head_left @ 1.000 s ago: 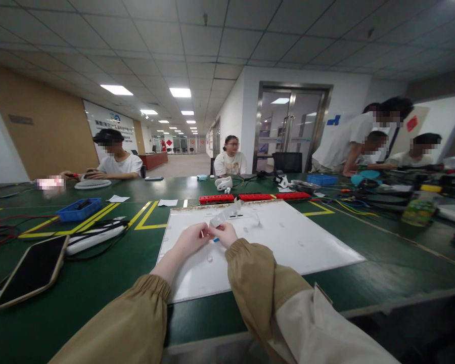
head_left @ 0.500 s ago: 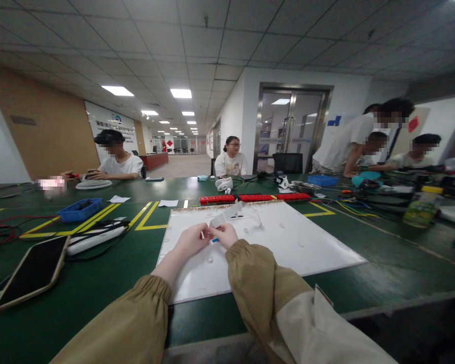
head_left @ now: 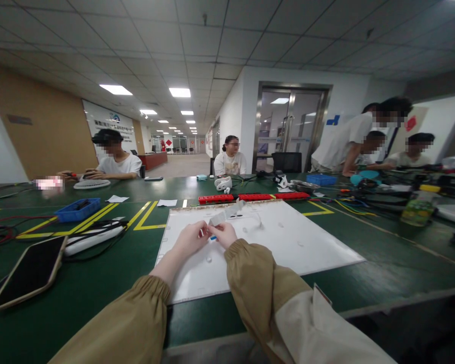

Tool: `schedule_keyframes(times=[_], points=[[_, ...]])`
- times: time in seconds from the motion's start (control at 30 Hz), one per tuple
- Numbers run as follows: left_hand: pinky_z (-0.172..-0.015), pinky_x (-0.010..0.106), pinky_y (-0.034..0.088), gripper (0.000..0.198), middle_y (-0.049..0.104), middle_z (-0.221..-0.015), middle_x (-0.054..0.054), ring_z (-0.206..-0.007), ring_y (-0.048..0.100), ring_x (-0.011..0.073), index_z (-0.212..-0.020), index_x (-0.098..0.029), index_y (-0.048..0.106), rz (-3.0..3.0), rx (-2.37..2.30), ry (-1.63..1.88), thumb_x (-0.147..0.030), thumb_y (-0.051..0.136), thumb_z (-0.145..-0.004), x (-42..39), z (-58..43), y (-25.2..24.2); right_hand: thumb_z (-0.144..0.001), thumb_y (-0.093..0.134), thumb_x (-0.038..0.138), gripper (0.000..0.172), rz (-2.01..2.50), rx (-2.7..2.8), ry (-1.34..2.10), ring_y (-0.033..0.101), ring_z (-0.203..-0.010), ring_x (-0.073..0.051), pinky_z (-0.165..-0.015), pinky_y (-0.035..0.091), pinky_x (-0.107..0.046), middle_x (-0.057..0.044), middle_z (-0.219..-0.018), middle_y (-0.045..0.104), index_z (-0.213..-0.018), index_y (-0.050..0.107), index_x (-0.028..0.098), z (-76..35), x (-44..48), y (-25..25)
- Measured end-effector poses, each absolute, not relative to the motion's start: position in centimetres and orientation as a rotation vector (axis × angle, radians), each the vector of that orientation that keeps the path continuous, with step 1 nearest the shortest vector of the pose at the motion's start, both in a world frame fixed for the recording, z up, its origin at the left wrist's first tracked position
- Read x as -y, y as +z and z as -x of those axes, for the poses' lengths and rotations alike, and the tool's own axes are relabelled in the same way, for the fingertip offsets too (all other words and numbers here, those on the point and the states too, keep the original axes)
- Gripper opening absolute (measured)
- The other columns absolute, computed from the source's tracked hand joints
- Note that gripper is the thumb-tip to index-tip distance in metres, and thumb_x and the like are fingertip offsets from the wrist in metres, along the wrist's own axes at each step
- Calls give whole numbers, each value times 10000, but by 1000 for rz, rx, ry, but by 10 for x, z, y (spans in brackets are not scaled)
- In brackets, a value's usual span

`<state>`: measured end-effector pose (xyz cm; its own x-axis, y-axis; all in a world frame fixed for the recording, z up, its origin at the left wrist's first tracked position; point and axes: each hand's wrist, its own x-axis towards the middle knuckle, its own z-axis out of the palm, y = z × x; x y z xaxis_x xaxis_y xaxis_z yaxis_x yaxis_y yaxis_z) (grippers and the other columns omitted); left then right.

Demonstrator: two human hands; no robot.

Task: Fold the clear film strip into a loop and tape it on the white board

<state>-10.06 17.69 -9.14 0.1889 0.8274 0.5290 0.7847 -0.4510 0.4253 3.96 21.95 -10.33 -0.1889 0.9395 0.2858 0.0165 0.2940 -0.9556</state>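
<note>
My left hand (head_left: pixel 191 237) and my right hand (head_left: pixel 225 234) meet over the white board (head_left: pixel 258 253), fingertips pinched close together. What they pinch is small and mostly covered by the fingers. A bit of blue (head_left: pixel 213 237) shows just below the fingertips. Right behind my hands stands a pale grey, strip-like piece (head_left: pixel 224 215); I cannot tell whether the fingers touch it. A thin pale curl (head_left: pixel 258 220) lies to its right, and a small clear round bit (head_left: pixel 209 260) sits nearer me on the board.
Red power strips (head_left: pixel 256 197) run along the board's far edge. To the left are a phone (head_left: pixel 30 273), a white power strip (head_left: pixel 94 237) with black cables and a blue tray (head_left: pixel 78 209). A bottle (head_left: pixel 420 206) stands right. Several people are around the green table (head_left: pixel 109 293).
The whole view has shifted very slightly to the left. My hands keep nearly the same pinched pose over the board.
</note>
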Motion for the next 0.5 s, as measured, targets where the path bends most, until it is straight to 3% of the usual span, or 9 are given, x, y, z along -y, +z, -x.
schedule_keyframes(times=[0.3,0.5], points=[[-632,258,429,252,607,-775,31,-681,577,158,-833,-164,554,-1748,-1203,1400,-384,592,-717,-189,103,-93,-690,645,397,311,910,1619,894,617,-630,-171,-569,468,-244,-85,-665,671,-729,690,91,-40,-225,-108],[-673,260,443,330,615,-755,34,-723,571,165,-779,-149,609,-1544,-1067,1370,-454,638,-658,-188,105,-88,-689,662,349,241,935,1808,751,511,-522,-111,-468,349,-186,-31,-564,605,-676,686,110,-37,-218,-107]])
